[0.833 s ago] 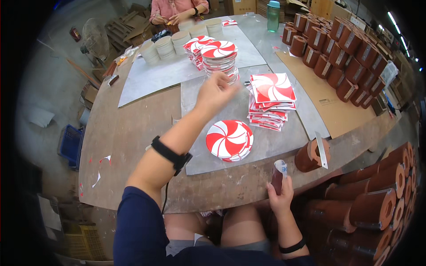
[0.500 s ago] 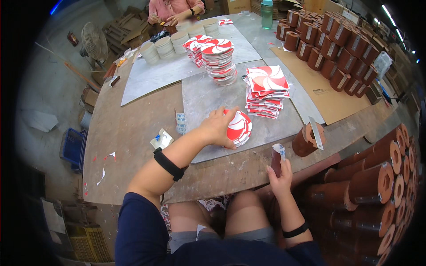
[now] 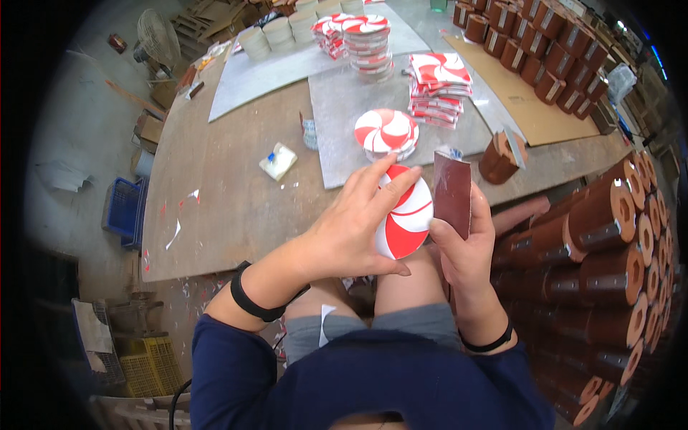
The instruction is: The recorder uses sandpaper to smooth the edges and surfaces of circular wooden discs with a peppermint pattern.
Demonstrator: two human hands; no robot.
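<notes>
A round disc [image 3: 410,222] with a red and white swirl is gripped by its edge in my left hand [image 3: 351,226], above my lap at the table's near edge. Close to its right side, my right hand [image 3: 469,251] pinches a dark reddish-brown strip that looks like sandpaper [image 3: 452,192]. Whether the strip touches the disc's rim I cannot tell. Just beyond my hands, a short stack of similar swirl discs [image 3: 385,130] lies on the grey board [image 3: 333,118]. Behind it stand a taller round stack [image 3: 368,49] and a pile of square swirl-printed pieces [image 3: 440,75].
A brown cylinder [image 3: 499,163] with a blade-like metal strip on it stands at the table's right. Many brown cylinders are stacked at right [image 3: 605,215] and far right [image 3: 537,57]. A small white pad [image 3: 278,161] and paper scraps lie on the left of the table.
My left hand has lifted a disc from the short stack and drawn it back toward me. My right hand has brought the brown strip up beside it. The view has tilted downward.
</notes>
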